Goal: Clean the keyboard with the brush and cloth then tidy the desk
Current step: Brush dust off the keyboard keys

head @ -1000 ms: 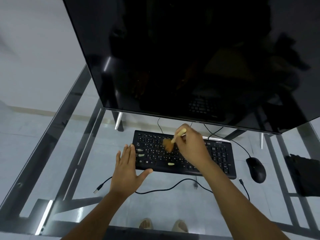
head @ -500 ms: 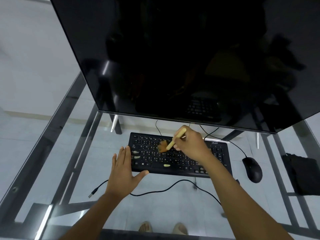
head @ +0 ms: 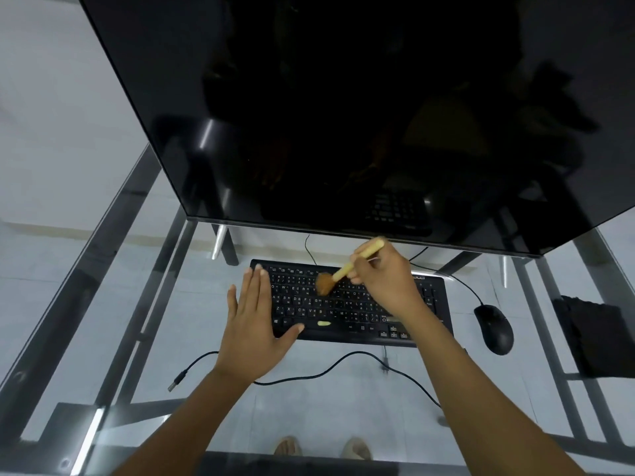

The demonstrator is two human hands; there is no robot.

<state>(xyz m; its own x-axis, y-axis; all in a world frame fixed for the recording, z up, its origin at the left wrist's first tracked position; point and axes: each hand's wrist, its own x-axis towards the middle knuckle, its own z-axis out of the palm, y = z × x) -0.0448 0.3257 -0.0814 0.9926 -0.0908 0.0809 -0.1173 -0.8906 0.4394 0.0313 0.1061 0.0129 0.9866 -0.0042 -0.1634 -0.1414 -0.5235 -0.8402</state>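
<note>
A black keyboard (head: 364, 326) lies on the glass desk (head: 103, 304) under the monitor. My right hand (head: 385, 280) grips a brush (head: 338, 274) with a pale wooden handle; its brown bristles rest on the upper middle keys. My left hand (head: 252, 324) lies flat with fingers spread on the keyboard's left end, covering that part. One pale crumb (head: 323, 323) sits on the space bar row. A dark cloth (head: 598, 338) lies at the desk's right edge.
A large black monitor (head: 343, 115) overhangs the back of the desk. A black mouse (head: 494, 328) sits right of the keyboard. A loose black USB cable (head: 309, 372) snakes across the glass in front. Feet show through the glass below.
The brush has swept leftward and up across the keys. My left hand slid forward over the keyboard's left end, hiding the two crumbs seen there before.
</note>
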